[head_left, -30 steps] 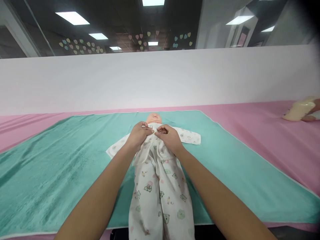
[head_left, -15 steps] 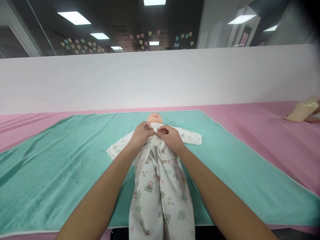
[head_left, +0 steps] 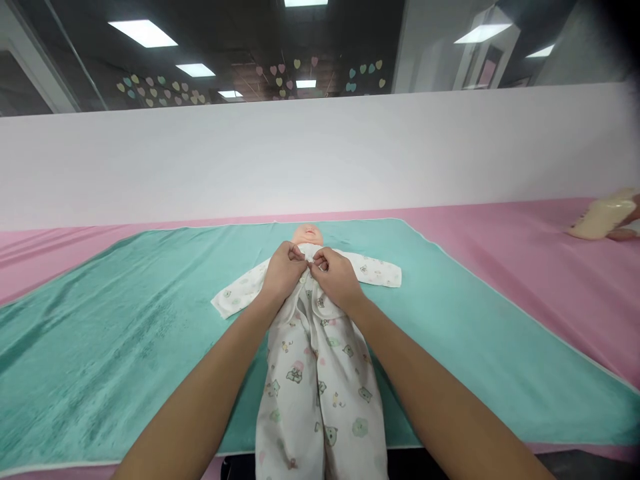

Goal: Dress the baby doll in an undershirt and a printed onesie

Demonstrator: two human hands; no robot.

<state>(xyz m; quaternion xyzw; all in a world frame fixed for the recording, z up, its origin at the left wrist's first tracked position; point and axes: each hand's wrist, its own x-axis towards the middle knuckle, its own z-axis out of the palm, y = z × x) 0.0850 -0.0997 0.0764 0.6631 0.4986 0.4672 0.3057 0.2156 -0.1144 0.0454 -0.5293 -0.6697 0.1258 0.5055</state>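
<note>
A baby doll (head_left: 307, 234) lies on its back, head away from me, dressed in a white printed baby shirt (head_left: 379, 271) and matching pants (head_left: 295, 400). Both hands meet at the front of the shirt, over the doll's chest. My left hand (head_left: 285, 271) pinches one front edge of the shirt between thumb and fingertips. Close beside it, my right hand (head_left: 334, 275) pinches the other edge. The fastening between the fingertips is too small and covered to make out. The shirt's lower front hangs apart over the pants, and its sleeves spread to either side.
Under the doll lies a teal towel (head_left: 150, 347) on a pink cloth (head_left: 505, 247). At the far right another person's hand (head_left: 631, 220) holds a pale yellow bottle-like object (head_left: 600, 217). A low white wall (head_left: 300, 160) with dark glass above it runs along the back.
Both hands stay at the shirt front, with slight finger movement and the fingertips drawn a little closer together. The view has shifted slightly.
</note>
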